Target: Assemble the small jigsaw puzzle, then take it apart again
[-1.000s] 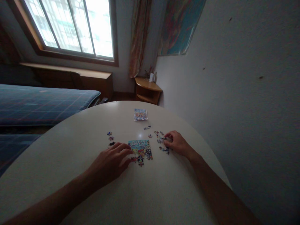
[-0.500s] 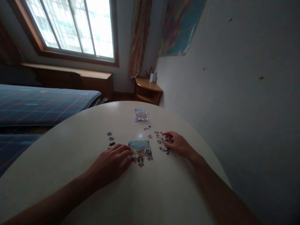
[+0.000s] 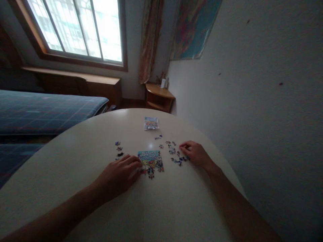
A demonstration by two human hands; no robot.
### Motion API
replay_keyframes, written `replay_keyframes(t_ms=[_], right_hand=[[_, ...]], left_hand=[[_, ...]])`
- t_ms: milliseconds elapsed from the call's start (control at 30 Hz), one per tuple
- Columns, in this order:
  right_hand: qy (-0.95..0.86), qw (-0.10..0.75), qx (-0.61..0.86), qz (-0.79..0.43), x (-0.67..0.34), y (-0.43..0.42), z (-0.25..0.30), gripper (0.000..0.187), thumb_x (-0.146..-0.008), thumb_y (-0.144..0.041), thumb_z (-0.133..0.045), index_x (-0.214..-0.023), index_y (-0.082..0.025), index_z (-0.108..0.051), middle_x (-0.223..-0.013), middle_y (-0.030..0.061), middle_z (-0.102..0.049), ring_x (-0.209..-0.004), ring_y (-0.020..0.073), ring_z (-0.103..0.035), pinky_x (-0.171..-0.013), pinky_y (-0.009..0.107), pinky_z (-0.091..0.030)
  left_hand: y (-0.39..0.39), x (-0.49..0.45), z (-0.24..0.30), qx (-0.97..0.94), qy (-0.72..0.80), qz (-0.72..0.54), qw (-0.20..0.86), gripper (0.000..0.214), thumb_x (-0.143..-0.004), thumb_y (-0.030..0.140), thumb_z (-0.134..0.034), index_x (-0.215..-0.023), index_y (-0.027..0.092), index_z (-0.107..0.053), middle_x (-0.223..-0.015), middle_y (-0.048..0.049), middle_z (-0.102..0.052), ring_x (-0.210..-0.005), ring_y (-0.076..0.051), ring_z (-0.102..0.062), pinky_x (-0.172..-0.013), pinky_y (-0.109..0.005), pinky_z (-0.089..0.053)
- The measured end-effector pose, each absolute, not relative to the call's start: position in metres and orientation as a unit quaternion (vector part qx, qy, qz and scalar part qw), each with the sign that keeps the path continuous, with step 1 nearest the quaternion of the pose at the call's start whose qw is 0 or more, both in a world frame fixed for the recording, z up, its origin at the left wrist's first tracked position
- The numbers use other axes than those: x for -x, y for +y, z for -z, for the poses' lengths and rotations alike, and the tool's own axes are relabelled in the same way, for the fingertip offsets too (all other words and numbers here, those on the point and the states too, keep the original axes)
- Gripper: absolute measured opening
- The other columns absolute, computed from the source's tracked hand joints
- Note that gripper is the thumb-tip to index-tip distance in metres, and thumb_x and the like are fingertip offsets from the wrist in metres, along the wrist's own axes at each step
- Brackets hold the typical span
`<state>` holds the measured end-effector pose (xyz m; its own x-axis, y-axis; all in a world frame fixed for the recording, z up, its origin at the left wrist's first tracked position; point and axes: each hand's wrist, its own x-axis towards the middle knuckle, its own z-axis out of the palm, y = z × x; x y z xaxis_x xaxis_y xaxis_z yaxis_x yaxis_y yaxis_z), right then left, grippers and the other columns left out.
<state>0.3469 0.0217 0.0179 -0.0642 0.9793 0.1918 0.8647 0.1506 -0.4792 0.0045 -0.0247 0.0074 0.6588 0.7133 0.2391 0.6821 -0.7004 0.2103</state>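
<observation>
- Has partly joined puzzle (image 3: pixel 150 158) flat on white table (image 3: pixel 161 208).
- Has left hand (image 3: pixel 122 170) at puzzle's left edge, half-curled; cannot tell whether gripping.
- Has right hand (image 3: pixel 197 155) by loose pieces (image 3: pixel 172 151) right of puzzle, nearly pinched; cannot tell whether gripping.

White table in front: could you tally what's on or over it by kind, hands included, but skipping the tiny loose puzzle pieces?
Partly built puzzle: 1
Small printed packet or sheet: 1
Hands: 2, the left hand and the right hand
Total: 4
</observation>
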Motion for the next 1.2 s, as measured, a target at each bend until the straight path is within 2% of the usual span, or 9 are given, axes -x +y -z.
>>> replay_keyframes(t_ms=[133,267,467,600,767,967,1200], right_hand=[[-0.754,0.201,0.615,-0.115,-0.349,0.019,-0.019,0.021,-0.081,-0.039,-0.066,-0.093,-0.023,-0.075,-0.111,0.0078,-0.068,-0.101,0.0238,-0.063,-0.092,0.037,-0.046],[-0.761,0.143,0.623,-0.11,-0.347,0.015,-0.023,0.032,-0.078,-0.044,-0.071,-0.102,-0.024,-0.073,-0.118,0.0089,-0.065,-0.108,0.0274,-0.059,-0.095,0.041,-0.043],[-0.759,0.127,0.629,-0.109,-0.342,0.012,-0.026,0.026,-0.079,-0.041,-0.07,-0.096,-0.023,-0.072,-0.111,0.0092,-0.065,-0.104,0.0272,-0.058,-0.093,0.041,-0.042],[-0.758,0.134,0.627,-0.119,-0.337,0.012,-0.024,0.018,-0.078,-0.033,-0.068,-0.092,-0.022,-0.072,-0.106,0.0085,-0.065,-0.101,0.0253,-0.059,-0.088,0.038,-0.043],[-0.752,0.149,0.631,-0.116,-0.329,0.008,-0.029,0.017,-0.075,-0.029,-0.069,-0.09,-0.02,-0.07,-0.102,0.0074,-0.068,-0.102,0.0263,-0.059,-0.09,0.04,-0.04],[-0.749,0.182,0.609,-0.19,-0.324,0.003,-0.034,0.013,-0.078,-0.029,-0.066,-0.088,-0.021,-0.069,-0.093,0.0042,-0.074,-0.089,0.0209,-0.066,-0.082,0.034,-0.045],[-0.738,0.188,0.625,-0.17,-0.332,0.007,-0.03,0.016,-0.079,-0.029,-0.065,-0.093,-0.021,-0.07,-0.088,0.0042,-0.074,-0.082,0.0192,-0.067,-0.075,0.03,-0.046]], left_hand=[[-0.025,-0.004,-0.007,-0.913,0.374,-0.159,0.044,0.016,-0.094,0.027,-0.053,-0.106,0.024,-0.064,-0.114,-0.0044,-0.066,-0.102,-0.024,-0.064,-0.083,-0.041,-0.058],[-0.025,-0.004,-0.008,-0.913,0.373,-0.162,0.042,0.016,-0.094,0.026,-0.053,-0.104,0.023,-0.065,-0.113,-0.0043,-0.067,-0.101,-0.023,-0.064,-0.083,-0.04,-0.057],[-0.024,-0.003,-0.007,-0.914,0.365,-0.173,0.046,0.016,-0.094,0.027,-0.053,-0.106,0.025,-0.065,-0.114,-0.0043,-0.067,-0.101,-0.022,-0.064,-0.083,-0.037,-0.057],[-0.023,-0.004,-0.007,-0.912,0.372,-0.165,0.051,0.016,-0.094,0.026,-0.053,-0.105,0.025,-0.065,-0.114,-0.0039,-0.067,-0.102,-0.022,-0.064,-0.084,-0.04,-0.057],[-0.023,-0.003,-0.006,-0.914,0.371,-0.155,0.055,0.017,-0.094,0.026,-0.053,-0.107,0.025,-0.065,-0.115,-0.0046,-0.066,-0.103,-0.022,-0.063,-0.085,-0.04,-0.057],[-0.022,-0.003,-0.005,-0.913,0.368,-0.167,0.059,0.018,-0.095,0.028,-0.051,-0.106,0.026,-0.065,-0.114,-0.0035,-0.066,-0.102,-0.022,-0.063,-0.085,-0.04,-0.057],[-0.022,-0.002,-0.007,-0.916,0.361,-0.167,0.06,0.018,-0.091,0.023,-0.056,-0.107,0.025,-0.065,-0.115,-0.0036,-0.066,-0.103,-0.022,-0.064,-0.085,-0.039,-0.057]])
